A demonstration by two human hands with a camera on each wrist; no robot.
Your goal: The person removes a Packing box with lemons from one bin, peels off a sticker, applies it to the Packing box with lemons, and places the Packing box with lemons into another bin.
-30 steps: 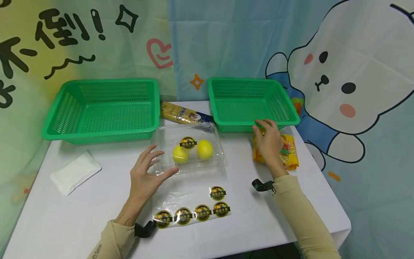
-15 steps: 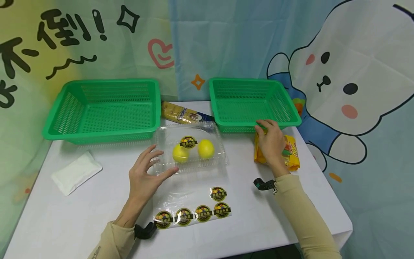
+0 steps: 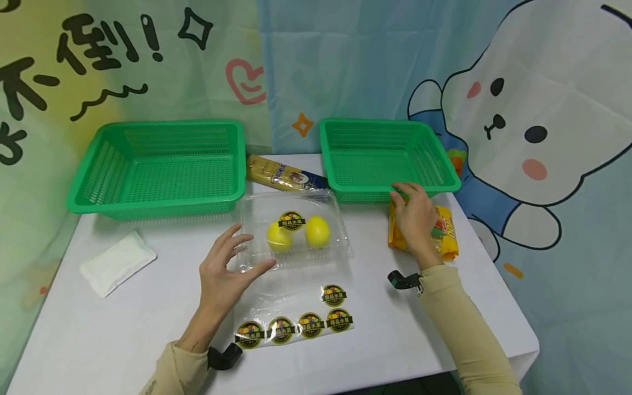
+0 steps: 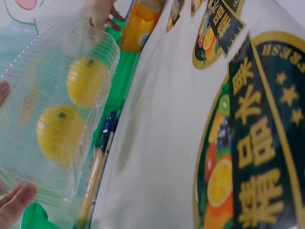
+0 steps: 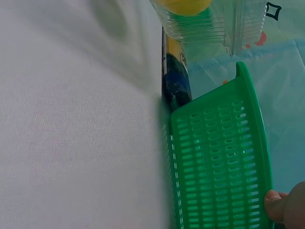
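My left hand (image 3: 222, 274) holds a clear plastic clamshell box (image 3: 257, 211) by its left end, thumb along the near side and fingers at the far side. The box is raised above the table in both wrist views. Inside lie two lemons (image 4: 88, 82), and a round black-and-gold sticker (image 3: 291, 220) is on the lid. My right hand (image 3: 416, 219) grips the front rim of the right green basket (image 3: 390, 193), its thumb (image 5: 274, 206) showing at the edge in the right wrist view. The fingers beyond the rim are mostly hidden.
A sheet of several stickers (image 3: 310, 325) lies in front of the box. Behind it is a yellow-and-blue pasta packet (image 3: 278, 174). A yellow snack bag (image 3: 446, 233) lies under the right wrist. The larger green basket (image 3: 153, 206) and a white packet (image 3: 117, 264) are at left.
The left hand and the box have shifted slightly right and toward me in the last half second. The right hand keeps its place on the basket's rim.
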